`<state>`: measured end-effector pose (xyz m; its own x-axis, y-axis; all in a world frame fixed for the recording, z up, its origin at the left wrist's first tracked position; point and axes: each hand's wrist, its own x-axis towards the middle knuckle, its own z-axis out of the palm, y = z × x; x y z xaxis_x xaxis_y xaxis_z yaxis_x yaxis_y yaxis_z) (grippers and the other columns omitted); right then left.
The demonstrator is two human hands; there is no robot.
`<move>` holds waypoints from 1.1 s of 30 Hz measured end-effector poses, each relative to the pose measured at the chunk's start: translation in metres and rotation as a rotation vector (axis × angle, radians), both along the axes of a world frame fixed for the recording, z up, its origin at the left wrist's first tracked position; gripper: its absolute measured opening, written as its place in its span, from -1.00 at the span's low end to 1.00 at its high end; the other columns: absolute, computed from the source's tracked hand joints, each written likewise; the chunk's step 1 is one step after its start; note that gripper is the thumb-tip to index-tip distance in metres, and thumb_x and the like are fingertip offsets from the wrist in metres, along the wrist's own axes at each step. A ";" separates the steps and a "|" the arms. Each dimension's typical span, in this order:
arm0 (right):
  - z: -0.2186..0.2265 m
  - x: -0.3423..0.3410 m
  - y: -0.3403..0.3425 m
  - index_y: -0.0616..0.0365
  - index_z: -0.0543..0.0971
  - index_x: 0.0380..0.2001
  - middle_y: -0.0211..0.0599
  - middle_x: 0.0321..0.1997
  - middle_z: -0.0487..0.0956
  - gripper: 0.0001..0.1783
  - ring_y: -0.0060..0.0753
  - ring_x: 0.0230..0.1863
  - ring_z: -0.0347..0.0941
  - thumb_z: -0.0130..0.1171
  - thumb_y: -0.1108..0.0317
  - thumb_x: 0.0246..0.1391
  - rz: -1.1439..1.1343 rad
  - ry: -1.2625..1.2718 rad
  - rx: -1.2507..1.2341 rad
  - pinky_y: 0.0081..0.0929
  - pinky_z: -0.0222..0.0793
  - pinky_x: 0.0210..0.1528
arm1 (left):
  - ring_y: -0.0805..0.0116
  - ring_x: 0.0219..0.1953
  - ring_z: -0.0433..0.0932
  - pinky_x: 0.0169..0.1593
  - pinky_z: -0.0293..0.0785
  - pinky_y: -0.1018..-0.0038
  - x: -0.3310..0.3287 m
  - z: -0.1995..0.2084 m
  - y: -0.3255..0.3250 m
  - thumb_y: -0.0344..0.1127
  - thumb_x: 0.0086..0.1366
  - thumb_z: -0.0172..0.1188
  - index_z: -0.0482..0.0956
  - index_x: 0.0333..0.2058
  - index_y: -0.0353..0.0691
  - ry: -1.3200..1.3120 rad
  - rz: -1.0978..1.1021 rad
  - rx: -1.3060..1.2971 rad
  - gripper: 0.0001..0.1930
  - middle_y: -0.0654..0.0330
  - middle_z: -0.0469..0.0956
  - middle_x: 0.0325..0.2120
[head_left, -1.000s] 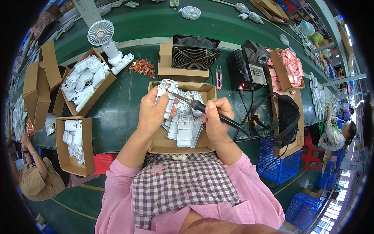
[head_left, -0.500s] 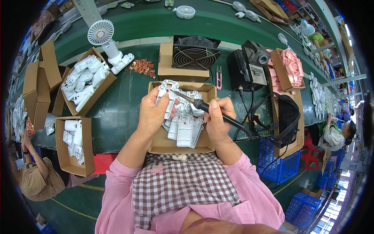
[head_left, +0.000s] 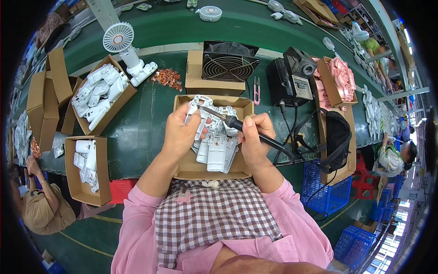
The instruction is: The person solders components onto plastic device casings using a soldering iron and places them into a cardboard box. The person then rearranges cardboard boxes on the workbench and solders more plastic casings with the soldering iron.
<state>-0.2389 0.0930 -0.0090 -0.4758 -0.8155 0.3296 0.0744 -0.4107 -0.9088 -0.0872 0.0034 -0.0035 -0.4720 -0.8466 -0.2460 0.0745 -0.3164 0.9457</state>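
My left hand (head_left: 178, 133) is clamped on a white plastic housing (head_left: 201, 100), the thumb lying along its face. My right hand (head_left: 254, 139) grips the handle of a soldering iron (head_left: 235, 123) between thumb and fingers. The hands are apart; the iron spans the gap, its tip at the upper part of the housing. Tip contact cannot be confirmed. The housing is positioned above the left side of an open cardboard box (head_left: 186, 170), in which further white parts (head_left: 216, 155) lie overlapped. Directly beyond the box stands a black fan unit (head_left: 229, 64). Right of this unit: pink-handled snips (head_left: 256, 92), then a black soldering station (head_left: 279, 84). Left of it: a pile of copper-coloured pieces (head_left: 167, 79) and a white handheld fan (head_left: 118, 38).
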 end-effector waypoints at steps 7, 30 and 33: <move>0.000 0.004 -0.005 0.17 0.31 -0.48 -0.44 -0.60 0.37 -0.83 -0.75 -0.66 0.21 0.02 0.47 0.18 0.011 -0.027 0.020 -0.74 0.13 -0.62 | 0.57 -0.57 0.49 -0.52 0.45 0.64 0.005 -0.003 -0.004 -0.35 0.35 -0.06 0.48 -0.14 -0.30 0.004 0.009 -0.023 -0.79 0.17 0.58 -0.45; 0.005 0.003 -0.001 0.10 0.22 -0.55 -0.48 -0.69 0.21 -0.76 -0.72 -0.77 0.06 -0.03 0.42 0.17 -0.141 -0.060 -0.082 -0.74 -0.07 -0.77 | -0.11 -0.04 0.40 -0.03 0.36 0.09 0.345 0.018 0.003 -0.29 0.14 0.18 0.42 -0.06 -0.35 -1.877 0.743 -0.974 -0.60 -0.08 0.50 -0.18; 0.003 0.001 -0.001 0.11 0.23 -0.54 -0.47 -0.68 0.23 -0.77 -0.72 -0.77 0.07 -0.02 0.41 0.18 -0.128 -0.073 -0.046 -0.74 -0.04 -0.76 | -0.07 -0.20 0.49 -0.14 0.42 0.17 0.407 -0.009 0.014 -0.30 0.11 0.20 0.46 -0.15 -0.37 -1.692 0.555 -0.555 -0.65 -0.10 0.53 -0.32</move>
<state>-0.2375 0.0916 -0.0058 -0.5993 -0.7314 0.3254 0.0841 -0.4618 -0.8830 0.3202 0.0169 -0.0127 0.2712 -0.9362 0.2236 -0.9622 -0.2572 0.0901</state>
